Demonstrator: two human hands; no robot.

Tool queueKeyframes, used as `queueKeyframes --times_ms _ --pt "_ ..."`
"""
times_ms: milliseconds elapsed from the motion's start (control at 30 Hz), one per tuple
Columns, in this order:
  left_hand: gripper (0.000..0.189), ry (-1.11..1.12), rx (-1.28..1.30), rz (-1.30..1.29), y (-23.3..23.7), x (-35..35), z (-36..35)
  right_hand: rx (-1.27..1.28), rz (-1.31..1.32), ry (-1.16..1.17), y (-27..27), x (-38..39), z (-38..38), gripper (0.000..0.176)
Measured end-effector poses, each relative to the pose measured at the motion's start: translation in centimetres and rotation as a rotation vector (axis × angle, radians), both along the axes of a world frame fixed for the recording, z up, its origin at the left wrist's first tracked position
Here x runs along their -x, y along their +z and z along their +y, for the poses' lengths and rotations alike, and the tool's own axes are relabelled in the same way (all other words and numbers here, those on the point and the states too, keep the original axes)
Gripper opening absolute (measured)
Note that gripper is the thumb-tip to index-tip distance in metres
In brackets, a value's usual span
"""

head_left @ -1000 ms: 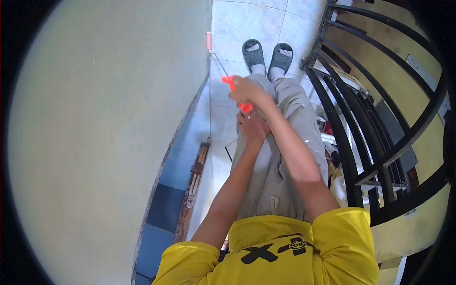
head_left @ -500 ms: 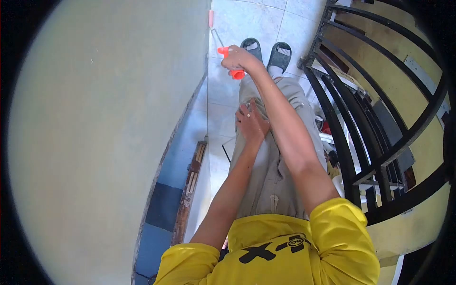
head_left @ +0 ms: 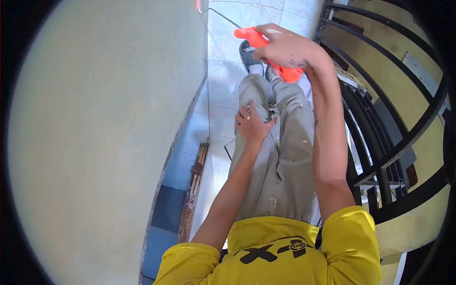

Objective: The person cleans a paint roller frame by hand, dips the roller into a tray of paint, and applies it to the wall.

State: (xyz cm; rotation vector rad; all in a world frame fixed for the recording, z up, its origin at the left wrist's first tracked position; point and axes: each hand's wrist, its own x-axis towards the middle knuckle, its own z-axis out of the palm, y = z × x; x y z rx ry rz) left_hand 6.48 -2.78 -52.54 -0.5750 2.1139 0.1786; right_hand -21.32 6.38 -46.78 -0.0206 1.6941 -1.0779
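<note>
My right hand is closed around the orange handle of a paint roller. From the handle a thin metal rod runs up and left to a small pink roller head, which lies against the wall at the top edge of the view and is partly cut off. Resting on the thigh of my grey trousers is my left hand, fingers spread and nothing held in it. Whitish specks, like paint, mark both hands.
A black metal railing curves along the right. Pale floor tiles lie under my dark slippers. Left of my legs, a worn wooden strip stands beside blue tiles at the wall's lower edge.
My right hand has risen toward the camera and shifted right with the roller's handle. The roller head has moved up and left along the wall. The left hand stays on the thigh, its thumb wider apart.
</note>
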Motion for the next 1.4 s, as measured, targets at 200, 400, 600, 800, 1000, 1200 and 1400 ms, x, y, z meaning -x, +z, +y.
queueKeyframes --times_ms 200,400,600,800,1000,1200,1400 --pt "0.098 -0.021 0.009 0.013 -0.1 0.6 -0.7 -0.086 -0.010 0.180 -11.1 4.7 -5.7 0.039" --pt "0.098 -0.013 -0.014 0.026 -0.3 1.0 -1.1 -0.133 -0.001 -0.042 4.4 2.2 4.6 0.050" --pt "0.090 0.029 -0.032 0.031 -0.2 1.5 -2.0 -0.078 -0.297 -0.311 4.1 -6.6 6.1 0.063" --pt "0.056 0.345 -0.088 0.177 -4.6 -2.0 -4.9 -0.114 -0.344 -0.268 0.3 -11.9 2.9 0.036" --pt "0.054 0.952 -0.288 0.153 -16.4 -2.6 -9.4 0.012 -0.534 -0.085 -7.5 -17.3 -0.6 0.030" --pt "0.054 2.088 -0.710 -0.164 -22.4 -1.0 -12.4 0.082 -0.335 0.137 -17.2 -21.7 -7.6 0.024" --pt "0.022 2.541 -1.323 -0.118 -21.1 -1.6 -17.7 0.056 -0.472 0.024 -15.8 -21.6 -10.3 0.030"
